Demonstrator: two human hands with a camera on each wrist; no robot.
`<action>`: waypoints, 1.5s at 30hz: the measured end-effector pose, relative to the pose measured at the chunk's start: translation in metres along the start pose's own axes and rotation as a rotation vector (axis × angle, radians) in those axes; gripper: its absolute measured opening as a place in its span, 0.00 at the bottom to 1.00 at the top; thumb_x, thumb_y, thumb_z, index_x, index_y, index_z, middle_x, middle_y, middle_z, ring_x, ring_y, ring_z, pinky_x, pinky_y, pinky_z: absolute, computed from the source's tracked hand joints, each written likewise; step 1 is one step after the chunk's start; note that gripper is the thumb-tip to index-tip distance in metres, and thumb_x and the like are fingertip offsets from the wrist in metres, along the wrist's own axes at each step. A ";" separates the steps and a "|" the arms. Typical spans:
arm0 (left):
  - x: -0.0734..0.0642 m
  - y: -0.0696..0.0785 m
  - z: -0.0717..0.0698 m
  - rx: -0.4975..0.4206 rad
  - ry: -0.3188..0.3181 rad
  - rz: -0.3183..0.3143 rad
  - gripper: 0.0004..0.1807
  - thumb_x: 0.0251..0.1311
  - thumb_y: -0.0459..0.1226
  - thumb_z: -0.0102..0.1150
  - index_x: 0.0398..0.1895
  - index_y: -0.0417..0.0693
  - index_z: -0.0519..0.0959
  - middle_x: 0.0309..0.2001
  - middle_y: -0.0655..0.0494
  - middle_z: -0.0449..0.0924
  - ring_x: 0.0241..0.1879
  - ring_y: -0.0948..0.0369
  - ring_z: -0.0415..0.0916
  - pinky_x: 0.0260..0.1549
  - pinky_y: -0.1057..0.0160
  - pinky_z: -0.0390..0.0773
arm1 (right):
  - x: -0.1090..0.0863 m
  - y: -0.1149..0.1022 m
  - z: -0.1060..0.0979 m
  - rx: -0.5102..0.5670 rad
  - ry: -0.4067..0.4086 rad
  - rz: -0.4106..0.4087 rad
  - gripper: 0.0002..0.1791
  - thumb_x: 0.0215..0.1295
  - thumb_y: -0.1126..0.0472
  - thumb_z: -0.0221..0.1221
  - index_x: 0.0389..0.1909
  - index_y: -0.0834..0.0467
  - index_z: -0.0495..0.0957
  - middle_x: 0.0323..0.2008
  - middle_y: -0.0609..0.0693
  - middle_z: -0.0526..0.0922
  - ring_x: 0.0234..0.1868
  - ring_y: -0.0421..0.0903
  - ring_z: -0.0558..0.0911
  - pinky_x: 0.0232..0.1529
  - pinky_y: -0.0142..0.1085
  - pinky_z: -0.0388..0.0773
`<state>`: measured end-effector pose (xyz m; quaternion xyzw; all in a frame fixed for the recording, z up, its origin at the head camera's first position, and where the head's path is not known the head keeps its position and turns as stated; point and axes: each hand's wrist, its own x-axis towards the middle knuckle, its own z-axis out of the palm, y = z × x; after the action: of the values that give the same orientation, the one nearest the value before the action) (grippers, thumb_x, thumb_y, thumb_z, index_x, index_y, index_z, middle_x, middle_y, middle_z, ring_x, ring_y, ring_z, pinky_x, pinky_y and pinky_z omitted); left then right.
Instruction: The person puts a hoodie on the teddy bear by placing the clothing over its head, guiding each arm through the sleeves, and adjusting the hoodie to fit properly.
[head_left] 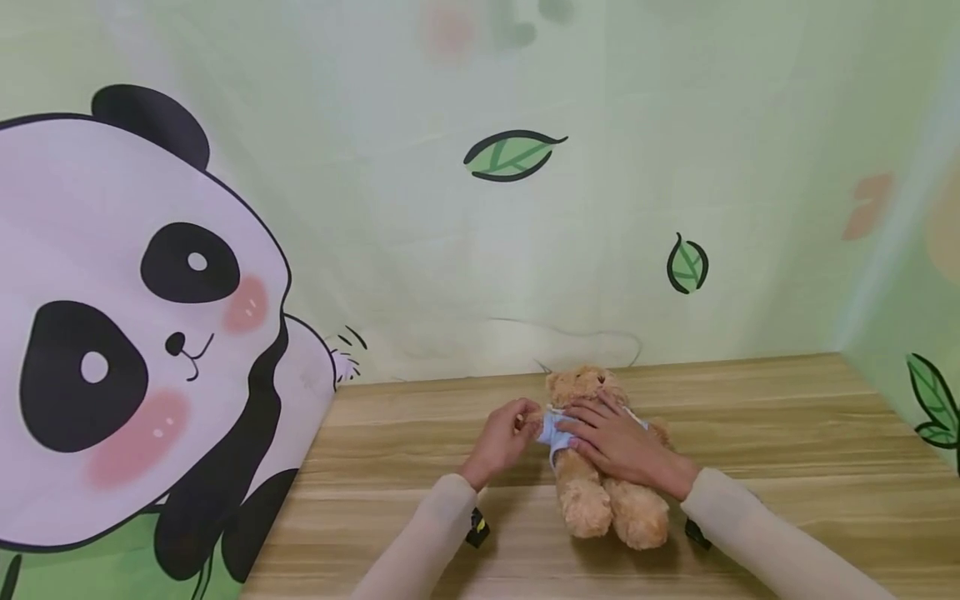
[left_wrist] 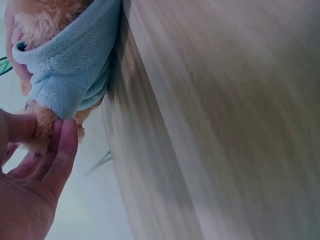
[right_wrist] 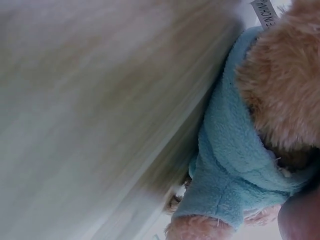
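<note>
On its back on the wooden table (head_left: 390, 467) lies a light brown teddy bear (head_left: 585, 508) in a light blue top (head_left: 553, 431), head toward the far edge. My left hand (head_left: 501, 435) pinches the bear's arm on the left; in the left wrist view, thumb and fingers close around its furry paw (left_wrist: 42, 131) just past the blue sleeve (left_wrist: 67, 97). Across the bear's chest rests my right hand (head_left: 626, 446), its fingers extended and covering part of the top. Only a bit of that hand (right_wrist: 302, 215) shows in the right wrist view, beside the bear's open-fronted top (right_wrist: 227, 140).
Behind the table hangs a green cloth backdrop (head_left: 405, 250) with printed leaves. A large printed panda (head_left: 187, 333) fills the left side. A white label (right_wrist: 265, 12) sticks out from the bear, seen in the right wrist view.
</note>
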<state>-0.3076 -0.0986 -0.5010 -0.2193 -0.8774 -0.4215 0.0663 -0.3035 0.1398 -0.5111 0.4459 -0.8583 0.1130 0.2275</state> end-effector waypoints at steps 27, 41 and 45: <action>-0.011 0.005 -0.005 -0.030 -0.017 -0.068 0.05 0.66 0.34 0.56 0.43 0.48 0.80 0.39 0.52 0.83 0.30 0.64 0.77 0.29 0.69 0.77 | -0.043 0.032 -0.050 0.129 0.154 0.368 0.14 0.59 0.69 0.63 0.47 0.60 0.81 0.48 0.59 0.82 0.48 0.58 0.81 0.45 0.54 0.78; -0.009 -0.001 -0.006 -0.068 0.083 -0.121 0.02 0.63 0.30 0.61 0.31 0.42 0.79 0.34 0.47 0.84 0.25 0.66 0.76 0.22 0.71 0.75 | -0.057 0.040 -0.043 0.317 0.078 0.592 0.06 0.59 0.67 0.66 0.30 0.57 0.78 0.26 0.46 0.82 0.29 0.39 0.79 0.31 0.33 0.75; -0.011 -0.005 -0.008 -0.086 0.117 -0.160 0.03 0.60 0.29 0.63 0.29 0.41 0.79 0.31 0.47 0.84 0.23 0.67 0.73 0.21 0.72 0.72 | -0.059 0.037 -0.045 0.326 0.111 0.642 0.08 0.57 0.67 0.68 0.28 0.57 0.76 0.23 0.46 0.81 0.26 0.35 0.75 0.27 0.30 0.72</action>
<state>-0.3008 -0.1111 -0.5032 -0.1262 -0.8678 -0.4749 0.0741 -0.2915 0.2214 -0.5005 0.1773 -0.9116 0.3381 0.1527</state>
